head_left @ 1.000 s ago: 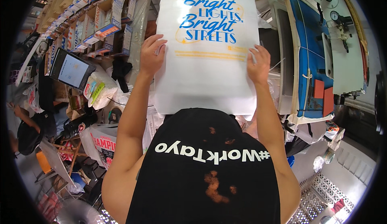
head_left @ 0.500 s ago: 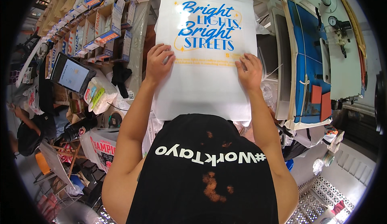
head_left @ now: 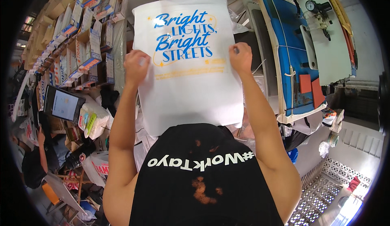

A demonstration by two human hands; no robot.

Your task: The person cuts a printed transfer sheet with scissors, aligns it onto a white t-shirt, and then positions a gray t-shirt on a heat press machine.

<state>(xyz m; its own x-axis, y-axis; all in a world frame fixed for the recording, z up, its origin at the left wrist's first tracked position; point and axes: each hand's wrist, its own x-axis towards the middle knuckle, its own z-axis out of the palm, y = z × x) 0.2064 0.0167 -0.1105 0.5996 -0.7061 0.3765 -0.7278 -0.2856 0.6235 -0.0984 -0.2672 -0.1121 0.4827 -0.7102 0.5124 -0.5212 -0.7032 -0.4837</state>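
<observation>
White cloth (head_left: pixel 189 98) lay spread in front of the person's torso, upper middle of the head view, print up, slightly skewed. Blue script and block lettering plus thin orange lines filled its far half; near half was plain white. Left hand (head_left: pixel 137 66) was at the cloth's left edge, fingers curled in; right hand (head_left: pixel 240 58) at the right edge, slightly farther up, fingers also bent inward. Both seemed to touch the edges, but whether either one pinched the fabric could not be told. Both arms reached forward, one along each side of the cloth. Black sleeveless shirt (head_left: pixel 205 193) had pale lettering and rusty blotches; its upper end sat right by the cloth's near edge.

To the right: blue panel (head_left: pixel 286 53) with pale border and cord across it, two red-orange pieces (head_left: pixel 305 83) on it, round gauge (head_left: pixel 310 5) beyond. To the left: open cardboard boxes (head_left: pixel 87 49) in rows, lit screen (head_left: pixel 63 105), plastic bag (head_left: pixel 94 120) just beside it.
</observation>
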